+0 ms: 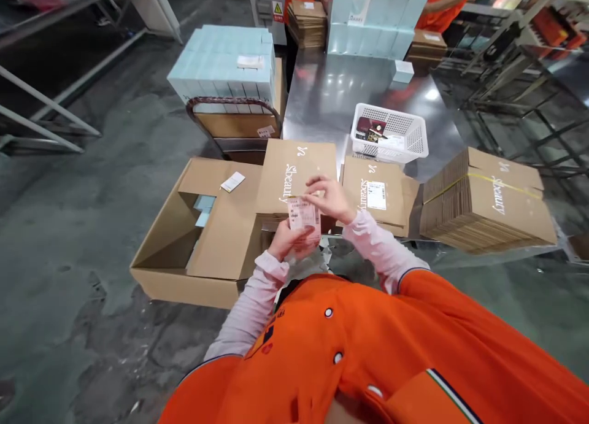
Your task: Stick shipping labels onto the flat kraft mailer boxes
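Note:
In front of my body, my left hand [288,238] grips a small stack of printed paper labels [302,214], its thumb lying over the front. My right hand [329,198] reaches across from the other side, with fingertips pinched at the labels' upper edge. Just beyond the hands lies a flat brown carton [294,166] printed with "beauty". Right of it is a second pile of flat cartons [372,178] bearing a white label [376,196]. At lower left stands an open cardboard box [193,289], with pale blue boxes [204,210] partly visible inside.
A white basket [416,126] holding cards and papers sits on the metal table [317,99]. Strapped flat cartons [488,203] stand at right. A cart [234,129] carries pale blue boxes [221,62]. Co-workers in orange [448,7] stand behind stacked blue boxes [375,19].

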The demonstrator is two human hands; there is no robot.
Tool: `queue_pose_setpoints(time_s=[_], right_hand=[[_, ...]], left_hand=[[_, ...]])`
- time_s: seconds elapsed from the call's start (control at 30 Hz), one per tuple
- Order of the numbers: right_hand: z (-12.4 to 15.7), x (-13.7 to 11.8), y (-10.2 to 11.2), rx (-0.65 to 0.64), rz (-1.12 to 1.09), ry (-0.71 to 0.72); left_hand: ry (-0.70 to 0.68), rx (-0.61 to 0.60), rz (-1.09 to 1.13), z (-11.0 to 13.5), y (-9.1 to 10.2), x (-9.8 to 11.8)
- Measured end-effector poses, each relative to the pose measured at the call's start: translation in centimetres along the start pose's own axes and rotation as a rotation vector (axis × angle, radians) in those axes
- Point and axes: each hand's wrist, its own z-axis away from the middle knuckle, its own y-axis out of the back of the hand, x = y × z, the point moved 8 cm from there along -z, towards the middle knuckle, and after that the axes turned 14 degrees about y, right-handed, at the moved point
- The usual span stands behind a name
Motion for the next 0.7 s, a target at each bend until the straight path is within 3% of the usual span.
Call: queue_pose_setpoints(time_s=[0.1,0.23,0.3,0.37,0.47,0.5,0.57,0.63,0.7], right_hand=[[-4.2,6.8,-0.4,0.016,0.085,-0.162],[-6.9,13.2,-1.3,-0.044,0.281,-0.367],[-7.0,14.3,-1.6,-0.073,0.401,-0.405],[-7.2,14.1,-2.3,-0.131,0.51,-0.349],[-7.0,11.6,-5.7,-0.383,0.579,-0.032],[-6.3,10.3,-7.2,-0.475,0.569,0.088],[-3.7,7.6,-9.4,-0.602,0.505,0.277],[0.0,4.3,-10.5,-0.668,0.371,0.459],[3.7,1.9,-10.1,-0.675,0.172,0.571]], left_hand=[[0.119,-0.07,0.099,-1.6,0.5,-1.7],[0.196,0.01,0.148,-1.7,1.6,-4.8],[0.26,0.03,0.145,-0.2,2.1,-7.4],[0.31,0.051,0.077,2.4,2.9,-9.9],[0.369,0.054,-0.01,6.8,4.7,-11.6],[0.371,0.06,0.011,7.8,5.4,-11.2],[0.297,0.143,0.107,8.5,7.3,-8.3],[0.146,0.29,0.198,7.2,9.2,-3.6],[0.018,0.385,0.228,4.1,10.3,1.2]])
